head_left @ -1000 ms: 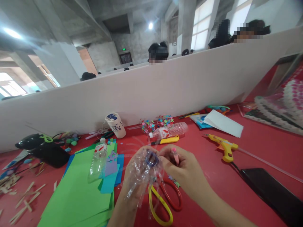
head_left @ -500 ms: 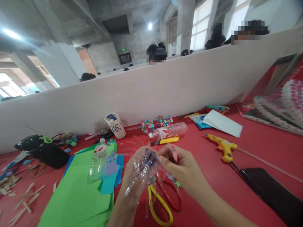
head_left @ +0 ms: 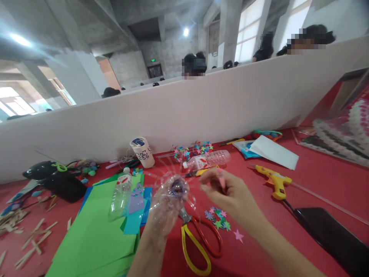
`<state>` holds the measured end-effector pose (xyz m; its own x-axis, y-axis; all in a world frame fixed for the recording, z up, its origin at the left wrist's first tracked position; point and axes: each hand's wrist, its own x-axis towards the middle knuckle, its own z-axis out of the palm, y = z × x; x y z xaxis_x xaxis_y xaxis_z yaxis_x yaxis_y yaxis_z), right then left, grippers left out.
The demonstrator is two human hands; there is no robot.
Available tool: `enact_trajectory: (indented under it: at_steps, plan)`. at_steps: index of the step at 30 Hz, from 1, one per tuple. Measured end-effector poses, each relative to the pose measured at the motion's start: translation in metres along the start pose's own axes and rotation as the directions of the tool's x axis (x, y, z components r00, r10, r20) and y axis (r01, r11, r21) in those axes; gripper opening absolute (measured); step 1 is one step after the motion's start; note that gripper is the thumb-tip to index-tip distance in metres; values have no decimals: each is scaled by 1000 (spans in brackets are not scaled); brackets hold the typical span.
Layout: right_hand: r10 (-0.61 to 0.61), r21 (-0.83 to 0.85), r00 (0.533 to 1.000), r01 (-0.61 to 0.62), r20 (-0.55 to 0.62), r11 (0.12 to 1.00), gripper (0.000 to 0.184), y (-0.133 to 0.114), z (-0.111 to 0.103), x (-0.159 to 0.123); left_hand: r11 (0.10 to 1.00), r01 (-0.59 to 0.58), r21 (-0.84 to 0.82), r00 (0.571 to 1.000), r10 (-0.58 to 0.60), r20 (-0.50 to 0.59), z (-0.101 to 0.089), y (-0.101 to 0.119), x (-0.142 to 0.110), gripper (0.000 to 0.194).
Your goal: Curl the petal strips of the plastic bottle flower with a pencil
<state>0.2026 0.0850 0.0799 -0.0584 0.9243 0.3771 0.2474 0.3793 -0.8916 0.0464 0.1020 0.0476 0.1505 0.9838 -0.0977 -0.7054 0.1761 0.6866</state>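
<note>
At the far left of the frame, you have loose wooden sticks (head_left: 34, 242) scattered below a black container (head_left: 62, 184); next comes a stack of green paper (head_left: 92, 227), with one clear bottle (head_left: 119, 198) lying on it and a purple piece (head_left: 136, 202) just beside that bottle. The stack reaches almost to your left forearm, so that side is tight. Your left hand (head_left: 165, 204), at the centre, has its fingers around a clear plastic piece (head_left: 173, 192) with a dark bluish ring and thin strips fanning outward; the piece sits over your palm, ring facing up toward you. Above it stands a white cup (head_left: 143, 154), near the foot of the pale partition (head_left: 201, 104), which bounds the table's far edge. Below the piece, scissors (head_left: 187, 220) with yellow and red handles lie between your forearms, their tips hidden. A second clear bottle (head_left: 211, 159) and a yellow cutter (head_left: 203, 171) lie just beyond your hands. Right of the scissors is a cluster of coloured stars (head_left: 218, 218). Your right hand (head_left: 226, 190) is curled around a pink stick (head_left: 221, 179), its thumb and forefinger apart from the ring; you cannot tell whether a see-through strip touches them. Further right, red tabletop (head_left: 325, 177) shows between that hand and the yellow glue gun (head_left: 278, 182), whose cord runs toward a black slab (head_left: 325, 227) at lower right, near your forearm.
</note>
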Motion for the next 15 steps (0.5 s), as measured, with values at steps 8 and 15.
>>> enact_trajectory:
  at_steps: [8, 15]
  plan:
    - [-200, -169, 980, 199, 10, 965, 16, 2, 9, -6, 999, -33, 43, 999, 35, -37, -3, -4, -1, 16]
    - [-180, -185, 975, 203, 134, 961, 15, 0, 3, -3, 999, 18, 32, 992, -14, -126, 0, -1, 0, 13]
